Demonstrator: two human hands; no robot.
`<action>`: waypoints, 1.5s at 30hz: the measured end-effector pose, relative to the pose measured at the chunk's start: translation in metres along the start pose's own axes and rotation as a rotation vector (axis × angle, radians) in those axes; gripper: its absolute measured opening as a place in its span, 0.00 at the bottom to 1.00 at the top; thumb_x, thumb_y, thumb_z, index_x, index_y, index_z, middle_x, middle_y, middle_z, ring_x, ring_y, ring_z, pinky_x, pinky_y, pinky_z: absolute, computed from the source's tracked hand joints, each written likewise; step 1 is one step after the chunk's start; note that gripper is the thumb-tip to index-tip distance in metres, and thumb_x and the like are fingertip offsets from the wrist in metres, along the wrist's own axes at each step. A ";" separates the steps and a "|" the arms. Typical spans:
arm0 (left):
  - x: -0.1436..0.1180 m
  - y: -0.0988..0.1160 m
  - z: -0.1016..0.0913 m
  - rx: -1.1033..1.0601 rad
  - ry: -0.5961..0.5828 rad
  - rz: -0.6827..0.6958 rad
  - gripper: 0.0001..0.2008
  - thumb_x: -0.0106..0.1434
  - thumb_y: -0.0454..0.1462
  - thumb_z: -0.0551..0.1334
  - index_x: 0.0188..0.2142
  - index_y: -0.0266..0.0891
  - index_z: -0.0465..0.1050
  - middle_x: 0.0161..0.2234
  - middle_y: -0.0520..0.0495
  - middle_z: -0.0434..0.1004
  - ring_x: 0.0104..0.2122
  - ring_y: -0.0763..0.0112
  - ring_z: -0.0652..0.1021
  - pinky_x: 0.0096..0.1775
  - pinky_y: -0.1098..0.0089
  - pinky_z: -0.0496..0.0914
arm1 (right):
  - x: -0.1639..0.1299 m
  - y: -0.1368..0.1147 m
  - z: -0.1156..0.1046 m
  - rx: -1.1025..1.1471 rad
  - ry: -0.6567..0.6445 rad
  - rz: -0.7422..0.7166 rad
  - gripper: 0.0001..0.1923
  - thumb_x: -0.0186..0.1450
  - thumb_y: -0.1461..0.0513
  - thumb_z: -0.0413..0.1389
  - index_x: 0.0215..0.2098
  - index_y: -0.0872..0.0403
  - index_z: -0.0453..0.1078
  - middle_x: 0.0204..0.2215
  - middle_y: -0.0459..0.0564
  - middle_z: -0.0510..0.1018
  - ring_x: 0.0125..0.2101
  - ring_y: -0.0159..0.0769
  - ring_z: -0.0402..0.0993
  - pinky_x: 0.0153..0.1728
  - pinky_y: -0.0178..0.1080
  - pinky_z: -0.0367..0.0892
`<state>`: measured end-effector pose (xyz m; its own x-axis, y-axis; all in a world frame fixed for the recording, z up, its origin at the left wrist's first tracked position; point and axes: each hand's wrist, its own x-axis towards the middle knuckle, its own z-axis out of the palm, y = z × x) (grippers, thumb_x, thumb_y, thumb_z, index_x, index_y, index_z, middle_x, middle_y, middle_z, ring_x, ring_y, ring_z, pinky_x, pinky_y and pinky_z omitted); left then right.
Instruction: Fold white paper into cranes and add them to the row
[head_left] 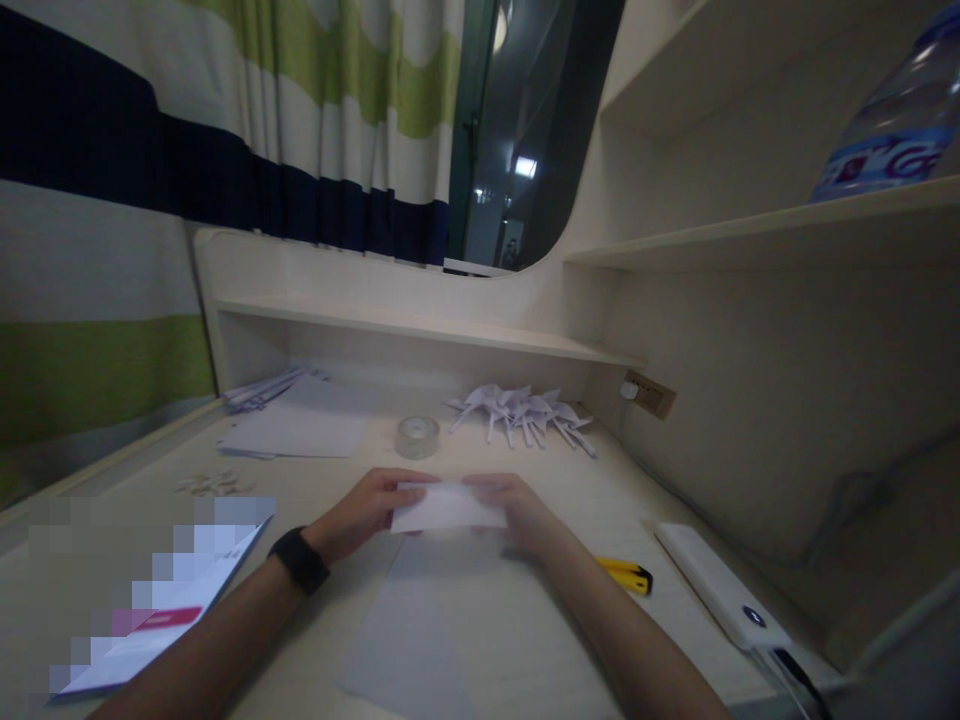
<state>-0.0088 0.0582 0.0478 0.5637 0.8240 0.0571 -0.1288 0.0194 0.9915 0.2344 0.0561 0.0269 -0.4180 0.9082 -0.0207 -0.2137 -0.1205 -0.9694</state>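
Observation:
A white sheet of paper, folded over at its far end, lies on the pale desk in front of me. My left hand, with a black band on its wrist, pinches the left side of the folded part. My right hand grips the right side of the same fold. The rest of the sheet spreads flat toward me between my forearms.
Several folded paper figures lie at the back, a tape roll beside them. Loose paper sheets sit back left, a booklet front left. A yellow cutter and a white power bank lie right. A water bottle stands on the shelf.

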 end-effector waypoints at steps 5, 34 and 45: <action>0.000 0.000 -0.003 -0.023 -0.018 -0.023 0.17 0.54 0.40 0.66 0.42 0.34 0.76 0.36 0.40 0.78 0.32 0.66 0.75 0.32 0.67 0.70 | -0.004 -0.005 0.004 -0.040 -0.024 -0.020 0.17 0.51 0.61 0.63 0.40 0.58 0.76 0.32 0.53 0.78 0.26 0.33 0.72 0.25 0.35 0.70; 0.005 -0.006 0.001 0.361 0.227 0.050 0.24 0.54 0.47 0.64 0.48 0.36 0.73 0.33 0.44 0.78 0.29 0.65 0.75 0.25 0.73 0.64 | 0.004 0.001 0.006 -0.223 0.214 -0.119 0.24 0.51 0.53 0.64 0.42 0.59 0.75 0.29 0.52 0.80 0.25 0.34 0.72 0.28 0.36 0.65; 0.008 -0.014 0.016 0.108 0.266 0.064 0.23 0.55 0.51 0.63 0.41 0.33 0.74 0.43 0.36 0.77 0.42 0.59 0.77 0.44 0.61 0.72 | -0.008 0.017 0.030 -1.204 0.333 -0.748 0.19 0.64 0.64 0.51 0.53 0.46 0.69 0.54 0.49 0.70 0.51 0.40 0.69 0.53 0.44 0.63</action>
<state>0.0107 0.0551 0.0361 0.3216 0.9415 0.1008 -0.0617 -0.0854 0.9944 0.2073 0.0348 0.0182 -0.2877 0.6758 0.6786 0.6392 0.6632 -0.3894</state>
